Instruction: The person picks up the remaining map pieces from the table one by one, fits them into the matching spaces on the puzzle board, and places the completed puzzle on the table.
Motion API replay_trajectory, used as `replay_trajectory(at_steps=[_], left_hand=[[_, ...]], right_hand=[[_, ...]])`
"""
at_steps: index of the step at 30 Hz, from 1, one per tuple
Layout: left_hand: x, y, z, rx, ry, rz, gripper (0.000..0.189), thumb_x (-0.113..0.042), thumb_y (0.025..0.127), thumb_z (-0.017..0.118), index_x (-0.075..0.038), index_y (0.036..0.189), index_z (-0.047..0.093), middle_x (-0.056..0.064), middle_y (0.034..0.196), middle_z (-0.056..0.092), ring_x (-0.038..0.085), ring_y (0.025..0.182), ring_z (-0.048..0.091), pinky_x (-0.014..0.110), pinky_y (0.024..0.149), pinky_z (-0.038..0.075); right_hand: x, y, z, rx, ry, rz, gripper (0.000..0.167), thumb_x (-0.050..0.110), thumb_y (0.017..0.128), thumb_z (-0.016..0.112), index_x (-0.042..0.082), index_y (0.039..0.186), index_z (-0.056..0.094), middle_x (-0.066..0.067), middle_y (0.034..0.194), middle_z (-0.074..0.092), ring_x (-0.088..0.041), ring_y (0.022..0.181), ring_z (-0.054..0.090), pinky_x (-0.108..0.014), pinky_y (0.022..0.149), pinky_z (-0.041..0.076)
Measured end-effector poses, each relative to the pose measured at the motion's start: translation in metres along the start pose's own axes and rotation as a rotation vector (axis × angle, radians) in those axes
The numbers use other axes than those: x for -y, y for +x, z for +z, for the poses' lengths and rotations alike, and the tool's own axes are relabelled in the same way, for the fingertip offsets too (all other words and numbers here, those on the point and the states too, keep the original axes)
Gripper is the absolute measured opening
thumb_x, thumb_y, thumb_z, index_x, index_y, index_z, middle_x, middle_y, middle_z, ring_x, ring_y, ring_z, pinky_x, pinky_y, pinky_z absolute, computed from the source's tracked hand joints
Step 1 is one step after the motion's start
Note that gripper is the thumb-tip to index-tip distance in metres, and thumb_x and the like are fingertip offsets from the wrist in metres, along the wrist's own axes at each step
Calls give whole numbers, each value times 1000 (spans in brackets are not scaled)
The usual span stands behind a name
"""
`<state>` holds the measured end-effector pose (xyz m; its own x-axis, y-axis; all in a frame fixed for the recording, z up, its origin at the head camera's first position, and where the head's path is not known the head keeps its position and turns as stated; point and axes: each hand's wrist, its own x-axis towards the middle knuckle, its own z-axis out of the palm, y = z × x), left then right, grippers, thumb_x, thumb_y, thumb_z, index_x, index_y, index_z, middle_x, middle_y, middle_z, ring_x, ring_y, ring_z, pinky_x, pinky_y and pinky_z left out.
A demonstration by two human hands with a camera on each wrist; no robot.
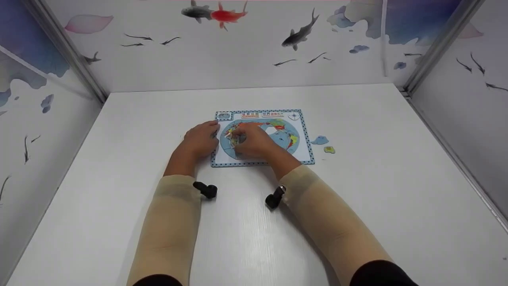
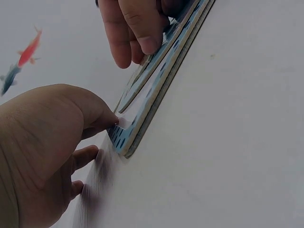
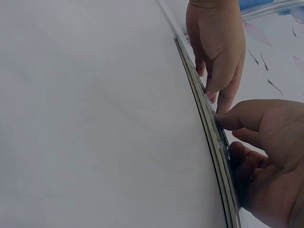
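A world map puzzle board [image 1: 308, 153] with a blue dotted border lies flat on the white table. My left hand [image 1: 201, 139] rests at its left edge; in the left wrist view that hand [image 2: 47, 142] touches the border near a corner, other fingertips lower down beside the board. My right hand [image 1: 256, 142] is over the left part of the map. Its thumb and forefinger pinch a small puzzle piece at the map surface, mostly hidden by the fingers. In the right wrist view, the other fingers of that hand [image 3: 270, 156] are curled.
To the right of the board lie a blue loose puzzle piece [image 1: 320, 140] and a smaller yellow-green piece [image 1: 329, 149]. A white gap shows in the map's upper middle. Printed panels with fish [image 1: 299, 35] stand behind and at both sides of the table.
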<state>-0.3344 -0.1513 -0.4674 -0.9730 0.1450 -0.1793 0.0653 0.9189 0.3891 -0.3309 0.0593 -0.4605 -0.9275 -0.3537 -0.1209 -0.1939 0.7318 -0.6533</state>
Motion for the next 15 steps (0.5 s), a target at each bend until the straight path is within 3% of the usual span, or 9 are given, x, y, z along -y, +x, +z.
replay_trajectory(at_steps=[6,15], left_hand=[[-1,0,1,-5,-16,-15,61,-28,108,47,-25,168,38,-6,179,29,30,169,19,60,138,16],[-1,1,1,5,-10,-22,61,-27,108,47,-24,168,37,-6,179,28,30,169,18,59,138,16]], right_hand=[[1,1,1,10,-2,61,53,18,90,79,28,141,71,5,161,54,-21,155,45,-46,128,41],[1,1,1,7,-19,28,49,24,94,79,26,143,70,3,161,55,-23,157,44,-47,130,40]])
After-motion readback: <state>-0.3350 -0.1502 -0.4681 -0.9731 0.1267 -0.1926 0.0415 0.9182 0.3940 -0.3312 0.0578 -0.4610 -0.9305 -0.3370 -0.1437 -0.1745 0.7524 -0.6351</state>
